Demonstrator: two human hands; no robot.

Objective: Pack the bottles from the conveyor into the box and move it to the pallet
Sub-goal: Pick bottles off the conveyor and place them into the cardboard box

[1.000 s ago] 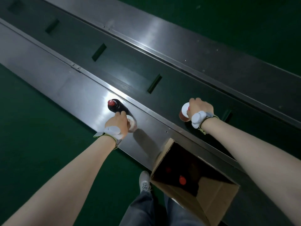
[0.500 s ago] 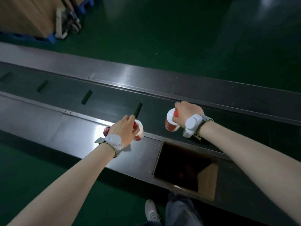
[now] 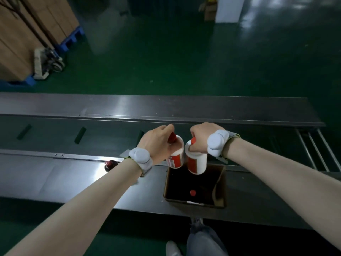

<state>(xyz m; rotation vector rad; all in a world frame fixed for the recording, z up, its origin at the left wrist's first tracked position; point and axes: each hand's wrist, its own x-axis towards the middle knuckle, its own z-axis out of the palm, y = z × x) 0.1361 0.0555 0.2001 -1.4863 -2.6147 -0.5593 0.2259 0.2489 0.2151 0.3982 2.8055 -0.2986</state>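
My left hand (image 3: 158,142) grips a white bottle (image 3: 176,154) with a red cap and red label by its neck. My right hand (image 3: 201,138) holds a second white bottle (image 3: 196,160) the same way. Both bottles hang side by side over the far edge of the open cardboard box (image 3: 220,183), which rests on the near steel ledge of the conveyor (image 3: 55,174). Inside the dark box a red cap (image 3: 193,192) of a packed bottle shows. A dark bottle (image 3: 109,165) with a red cap stands on the ledge left of my left wrist.
The dark belt (image 3: 73,133) runs left to right behind my hands, ending in metal rollers (image 3: 313,148) on the right. Stacked cartons on a blue pallet (image 3: 27,34) and a pallet jack (image 3: 48,61) stand at the far left on the green floor.
Both hands lifted their white bottles off the conveyor and brought them together above the box. My view tilted up, revealing the floor and pallet beyond.
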